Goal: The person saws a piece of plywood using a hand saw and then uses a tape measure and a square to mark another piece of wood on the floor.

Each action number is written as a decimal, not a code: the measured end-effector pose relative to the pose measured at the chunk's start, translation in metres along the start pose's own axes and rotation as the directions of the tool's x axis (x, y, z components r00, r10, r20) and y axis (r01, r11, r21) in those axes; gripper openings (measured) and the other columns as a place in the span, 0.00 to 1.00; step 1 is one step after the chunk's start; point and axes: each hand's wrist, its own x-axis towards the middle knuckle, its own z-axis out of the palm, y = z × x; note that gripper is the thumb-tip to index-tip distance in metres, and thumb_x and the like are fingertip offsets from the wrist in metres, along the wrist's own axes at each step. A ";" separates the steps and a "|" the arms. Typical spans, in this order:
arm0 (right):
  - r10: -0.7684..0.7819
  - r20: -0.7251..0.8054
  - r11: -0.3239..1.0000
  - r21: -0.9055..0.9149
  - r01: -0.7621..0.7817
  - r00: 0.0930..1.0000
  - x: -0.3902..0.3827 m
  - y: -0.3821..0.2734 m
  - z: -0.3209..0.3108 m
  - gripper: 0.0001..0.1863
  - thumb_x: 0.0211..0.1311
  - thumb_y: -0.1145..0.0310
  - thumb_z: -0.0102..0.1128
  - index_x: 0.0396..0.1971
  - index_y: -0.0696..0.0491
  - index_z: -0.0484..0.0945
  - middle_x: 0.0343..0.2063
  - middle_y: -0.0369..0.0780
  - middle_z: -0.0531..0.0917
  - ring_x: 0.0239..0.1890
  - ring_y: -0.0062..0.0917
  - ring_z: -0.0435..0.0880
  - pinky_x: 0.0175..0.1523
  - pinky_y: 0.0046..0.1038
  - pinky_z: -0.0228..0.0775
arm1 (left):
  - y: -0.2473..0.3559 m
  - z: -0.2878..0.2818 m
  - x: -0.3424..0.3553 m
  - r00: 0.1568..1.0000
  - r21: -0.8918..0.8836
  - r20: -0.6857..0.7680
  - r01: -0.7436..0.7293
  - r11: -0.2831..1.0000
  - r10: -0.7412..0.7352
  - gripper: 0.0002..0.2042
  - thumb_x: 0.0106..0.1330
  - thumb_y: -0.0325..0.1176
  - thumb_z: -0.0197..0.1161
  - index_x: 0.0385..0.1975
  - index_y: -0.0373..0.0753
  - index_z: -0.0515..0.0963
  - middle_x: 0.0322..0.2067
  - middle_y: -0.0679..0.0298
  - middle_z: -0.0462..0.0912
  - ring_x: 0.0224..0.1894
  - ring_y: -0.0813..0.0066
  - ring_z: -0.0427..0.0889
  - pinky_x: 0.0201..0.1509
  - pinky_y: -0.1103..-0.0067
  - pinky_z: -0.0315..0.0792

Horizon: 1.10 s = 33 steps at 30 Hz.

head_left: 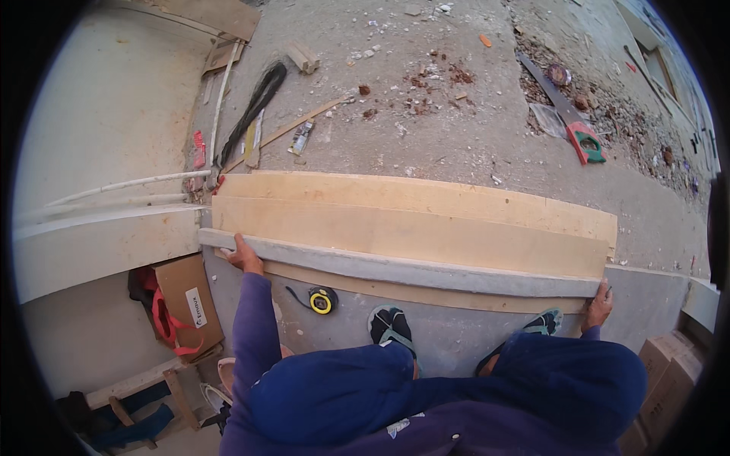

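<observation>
A long grey straightedge [395, 266] is held at both ends, laid flat along the lower edge of two overlapping plywood boards [411, 220] on the concrete floor [456, 137]. Its left end is gripped by the left hand [243, 254], fingers curled over the bar. Its right end is clamped by the right hand [599, 302]. A yellow tape measure [322, 301] is seen on the floor just below the straightedge, beside the left foot. A handsaw [566, 114] is lying well apart, beyond the boards.
</observation>
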 end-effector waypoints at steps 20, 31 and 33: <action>-0.028 0.095 1.000 0.003 0.028 0.995 0.006 -0.004 0.009 0.33 0.81 0.43 0.59 0.61 0.63 0.81 0.54 0.44 0.86 0.54 0.27 0.82 0.63 0.29 0.72 | -0.005 -0.028 0.003 0.999 -0.192 0.038 -0.013 0.981 0.021 0.50 0.68 0.38 0.74 0.83 0.27 0.49 0.77 0.44 0.67 0.71 0.54 0.77 0.74 0.67 0.73; -0.055 0.119 0.989 0.140 0.038 0.991 0.017 0.005 0.003 0.30 0.82 0.45 0.58 0.59 0.60 0.82 0.51 0.39 0.86 0.51 0.24 0.82 0.60 0.30 0.74 | -0.005 -0.019 0.000 0.998 -0.326 0.065 -0.004 0.945 0.026 0.49 0.66 0.31 0.74 0.83 0.27 0.50 0.75 0.47 0.71 0.69 0.57 0.79 0.73 0.68 0.73; -0.068 0.108 0.995 0.076 0.060 0.992 0.015 0.006 0.007 0.30 0.82 0.45 0.57 0.60 0.60 0.82 0.52 0.40 0.86 0.52 0.25 0.82 0.61 0.30 0.74 | 0.001 -0.024 0.000 0.998 -0.283 0.066 0.016 0.959 0.003 0.49 0.67 0.31 0.74 0.83 0.27 0.50 0.74 0.46 0.71 0.69 0.57 0.79 0.72 0.68 0.74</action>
